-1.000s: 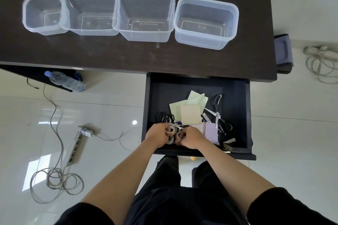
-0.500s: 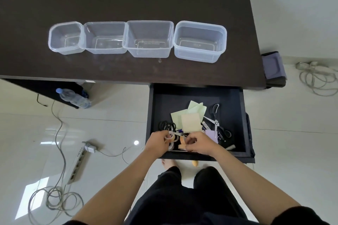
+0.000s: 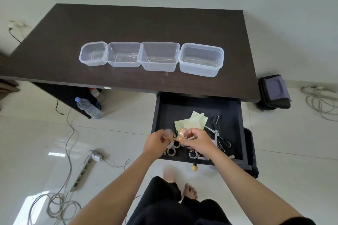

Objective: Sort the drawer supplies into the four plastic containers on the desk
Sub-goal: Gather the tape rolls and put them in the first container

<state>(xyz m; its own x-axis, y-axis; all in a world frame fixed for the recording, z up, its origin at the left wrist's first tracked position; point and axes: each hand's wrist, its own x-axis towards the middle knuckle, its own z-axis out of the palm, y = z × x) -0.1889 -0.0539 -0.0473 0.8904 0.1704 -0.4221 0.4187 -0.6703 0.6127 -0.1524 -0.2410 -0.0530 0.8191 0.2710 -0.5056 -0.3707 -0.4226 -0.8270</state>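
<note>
Tan tape roll is pinched in the right hand, fingers curled round it, held above the drawer's near-left corner. Left hand is curled too, gripping a paler, clear-looking roll at its fingertips; that one is blurred, so tape is my best guess. Both hands sit close together, nearly touching, over the tape pile.

Below them in the open drawer: several more tape rolls, another near the front edge. Behind the hands, a stack of pale green and cream sticky notes. To the right, scissors with black handles, possibly a second pair tangled under them, can't separate them. A lilac pad is mostly hidden by the right wrist. Small bits at the front right, too small to name.

On the dark desk, four clear plastic containers in a row, touching or nearly so, smallest at the left. All four look empty.

Progress, as I read it: basically zero sorted. First items are in hand but not yet over the desk. Everything else is left: remaining tape, notes, scissors, small stuff. Four bins, roughly four categories visible, so mapping looks straightforward. Containers are well apart from the drawer, so each load needs a reach up and forward.
</note>
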